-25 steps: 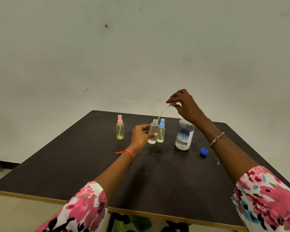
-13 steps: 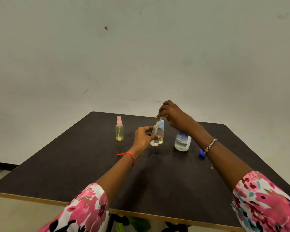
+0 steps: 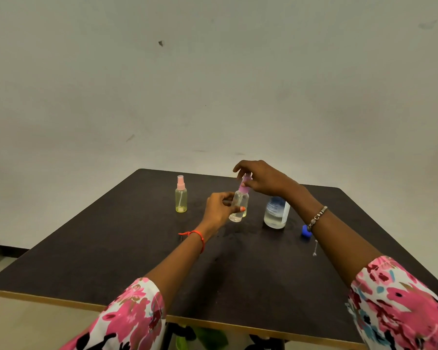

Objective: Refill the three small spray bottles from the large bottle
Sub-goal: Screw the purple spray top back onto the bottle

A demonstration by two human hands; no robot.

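My left hand grips a small clear spray bottle standing on the dark table. My right hand pinches its purple spray cap, which sits on the bottle's neck. A second small bottle is mostly hidden right behind it. A third small bottle with yellowish liquid and a pink cap stands apart to the left. The large clear bottle, uncapped and partly filled, stands to the right under my right wrist.
A blue cap lies on the table right of the large bottle, partly behind my right forearm. A small silver object lies near it. A plain wall rises behind the table's far edge.
My right hand came down from above the large bottle, feeding the cap's tube into the clear bottle; the purple cap now rests on its neck. My left hand kept holding that bottle.
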